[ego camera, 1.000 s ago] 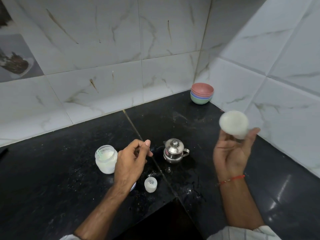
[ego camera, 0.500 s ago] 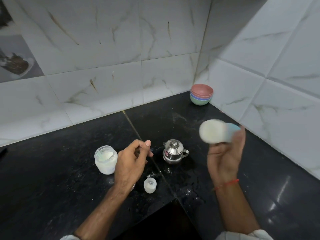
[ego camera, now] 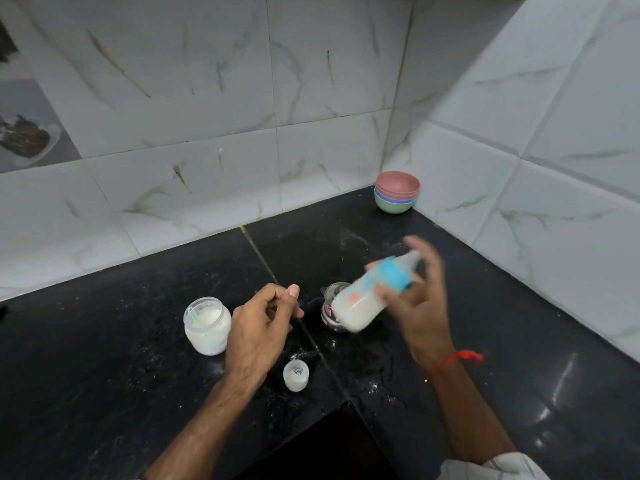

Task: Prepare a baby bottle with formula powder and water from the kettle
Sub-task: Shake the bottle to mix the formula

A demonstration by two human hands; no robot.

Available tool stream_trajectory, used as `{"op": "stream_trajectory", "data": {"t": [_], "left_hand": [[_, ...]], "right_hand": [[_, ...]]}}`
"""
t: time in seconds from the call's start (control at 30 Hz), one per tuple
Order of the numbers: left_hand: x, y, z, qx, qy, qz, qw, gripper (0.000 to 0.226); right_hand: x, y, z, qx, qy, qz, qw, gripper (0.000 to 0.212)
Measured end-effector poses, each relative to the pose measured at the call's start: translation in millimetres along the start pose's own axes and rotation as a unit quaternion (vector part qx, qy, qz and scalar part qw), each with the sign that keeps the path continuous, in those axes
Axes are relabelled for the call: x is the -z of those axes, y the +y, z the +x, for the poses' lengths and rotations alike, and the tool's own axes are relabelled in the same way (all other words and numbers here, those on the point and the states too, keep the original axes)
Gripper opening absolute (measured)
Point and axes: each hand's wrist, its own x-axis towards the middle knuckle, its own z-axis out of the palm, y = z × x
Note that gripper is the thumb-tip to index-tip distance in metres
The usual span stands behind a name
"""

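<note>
Bottle (ego camera: 367, 299) of white milk, blurred, tilted base-down in front of kettle (ego camera: 332, 306), gripped by right hand (ego camera: 420, 306) around blue collar end.
Left of kettle: left hand (ego camera: 258, 323) loosely curled above black counter (ego camera: 104, 375), apparently holding nothing; farther left, open formula jar (ego camera: 207, 325) with scoop inside; small clear cap (ego camera: 295, 375) lower left of kettle; stacked bowls (ego camera: 397, 191) well behind kettle, in corner.

Jar (ego camera: 207, 325) sits on counter (ego camera: 104, 358), left of left hand (ego camera: 258, 327). Cap (ego camera: 295, 375) on counter just right of left wrist, in front of kettle (ego camera: 329, 306). Bottle (ego camera: 372, 296) tilted in right hand (ego camera: 420, 306), above kettle. Bowls (ego camera: 397, 192) stacked in back corner, well behind & apart from rest.
</note>
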Motion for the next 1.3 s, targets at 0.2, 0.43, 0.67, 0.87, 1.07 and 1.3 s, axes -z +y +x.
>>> {"op": "stream_trajectory", "data": {"t": [0.2, 0.43, 0.67, 0.87, 1.07, 1.3], "left_hand": [[2, -4, -3, 0.01, 0.001, 0.0, 1.0, 0.031], [-8, -4, -2, -0.002, -0.021, 0.009, 1.0, 0.03], [-8, -5, -1, -0.005, -0.023, 0.003, 1.0, 0.03], [-6, -6, -2, -0.003, -0.021, 0.009, 1.0, 0.03], [-8, -9, -1, -0.002, -0.024, 0.025, 0.999, 0.028], [-2, -10, -4, 0.006, -0.011, 0.026, 1.0, 0.029]], "right_hand": [[20, 2, 10, -0.04, 0.284, 0.483, 0.828, 0.056], [10, 15, -12, -0.068, -0.134, -0.054, 0.987, 0.086], [6, -3, 0, -0.036, 0.181, 0.341, 0.922, 0.059], [0, 7, -1, -0.089, 0.199, 0.37, 0.903, 0.05], [-1, 13, -10, -0.056, -0.193, -0.105, 0.974, 0.085], [11, 7, 5, -0.079, 0.251, 0.491, 0.83, 0.048]]}}
